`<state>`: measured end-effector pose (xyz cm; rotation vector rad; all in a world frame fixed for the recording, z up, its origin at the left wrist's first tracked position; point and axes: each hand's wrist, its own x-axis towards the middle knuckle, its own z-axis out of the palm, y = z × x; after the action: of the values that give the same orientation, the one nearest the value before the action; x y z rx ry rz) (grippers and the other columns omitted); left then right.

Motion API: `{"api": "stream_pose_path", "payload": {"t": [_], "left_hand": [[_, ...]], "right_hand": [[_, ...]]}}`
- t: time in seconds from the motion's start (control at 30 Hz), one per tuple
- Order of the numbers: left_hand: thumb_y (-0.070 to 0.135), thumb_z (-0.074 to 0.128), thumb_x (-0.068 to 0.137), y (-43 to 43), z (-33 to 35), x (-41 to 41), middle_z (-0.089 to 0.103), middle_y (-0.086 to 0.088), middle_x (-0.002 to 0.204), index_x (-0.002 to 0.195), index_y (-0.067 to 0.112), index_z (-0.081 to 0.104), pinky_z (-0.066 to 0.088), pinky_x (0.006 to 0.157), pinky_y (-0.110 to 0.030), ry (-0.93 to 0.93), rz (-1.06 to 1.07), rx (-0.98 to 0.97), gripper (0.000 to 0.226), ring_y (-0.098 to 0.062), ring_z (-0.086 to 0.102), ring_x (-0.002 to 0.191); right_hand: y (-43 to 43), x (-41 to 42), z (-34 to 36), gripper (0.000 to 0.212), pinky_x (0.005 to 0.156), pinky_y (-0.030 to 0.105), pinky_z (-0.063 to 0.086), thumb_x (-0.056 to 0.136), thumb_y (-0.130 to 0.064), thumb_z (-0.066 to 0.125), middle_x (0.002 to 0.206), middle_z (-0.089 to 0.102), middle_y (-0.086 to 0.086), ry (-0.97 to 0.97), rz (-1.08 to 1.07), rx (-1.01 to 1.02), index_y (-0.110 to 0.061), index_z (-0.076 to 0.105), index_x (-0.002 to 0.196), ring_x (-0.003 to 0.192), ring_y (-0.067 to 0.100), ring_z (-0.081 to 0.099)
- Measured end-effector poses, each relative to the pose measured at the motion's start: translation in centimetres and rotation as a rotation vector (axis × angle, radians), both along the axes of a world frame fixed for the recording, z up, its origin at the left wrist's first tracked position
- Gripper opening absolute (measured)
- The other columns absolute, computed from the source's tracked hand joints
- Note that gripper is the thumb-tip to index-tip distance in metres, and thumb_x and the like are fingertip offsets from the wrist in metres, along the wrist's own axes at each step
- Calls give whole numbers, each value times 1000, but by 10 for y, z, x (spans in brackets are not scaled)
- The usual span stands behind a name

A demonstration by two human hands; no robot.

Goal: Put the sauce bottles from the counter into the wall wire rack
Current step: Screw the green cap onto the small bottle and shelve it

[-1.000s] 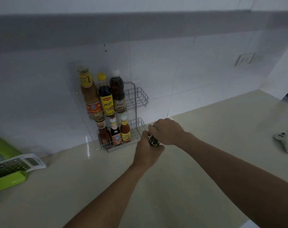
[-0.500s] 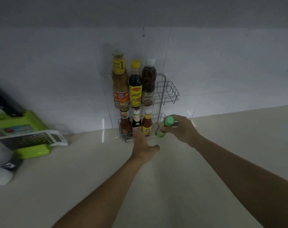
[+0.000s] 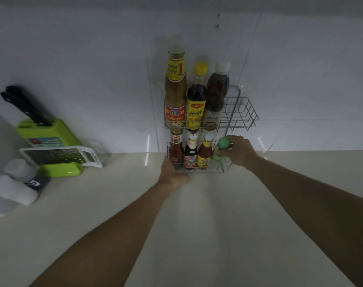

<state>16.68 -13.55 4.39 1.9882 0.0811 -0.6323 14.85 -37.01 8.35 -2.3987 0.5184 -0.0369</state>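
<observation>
Green-capped bottle (image 3: 219,151) held upright in right hand (image 3: 238,151), at 3 o'clock of lower tier of wire rack (image 3: 241,112). Left hand (image 3: 172,172) braced on rack front, holding nothing. Probably light, smooth, slippery; best gripped mid-body.

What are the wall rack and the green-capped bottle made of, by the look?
Wall rack: thin metal wire, likely coated grey or silver; open grid you can see through. Green-capped bottle in the right hand: probably plastic, translucent green body with a matte cap; too dim to be sure.
</observation>
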Motion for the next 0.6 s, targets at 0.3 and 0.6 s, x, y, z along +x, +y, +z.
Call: {"api": "stream_pose_path", "payload": {"t": [0.3, 0.6], "left_hand": [[6, 75, 53, 4, -13, 11, 61, -7, 131, 140, 15, 50, 49, 89, -29, -48, -10, -58, 91, -26, 57, 121], [1, 72, 77, 8, -5, 9, 48, -2, 141, 155, 19, 26, 42, 93, -25, -25, -122, 103, 92, -25, 45, 133]], "right_hand": [[-8, 24, -35, 51, 75, 29, 39, 81, -36, 78, 119, 61, 14, 181, 42, -105, -11, 60, 121, 102, 29, 54], [0, 19, -26, 58, 80, 32, 41, 82, -43, 76, 123, 58, 14, 249, 44, -44, -9, 54, 124, 103, 26, 52]]}}
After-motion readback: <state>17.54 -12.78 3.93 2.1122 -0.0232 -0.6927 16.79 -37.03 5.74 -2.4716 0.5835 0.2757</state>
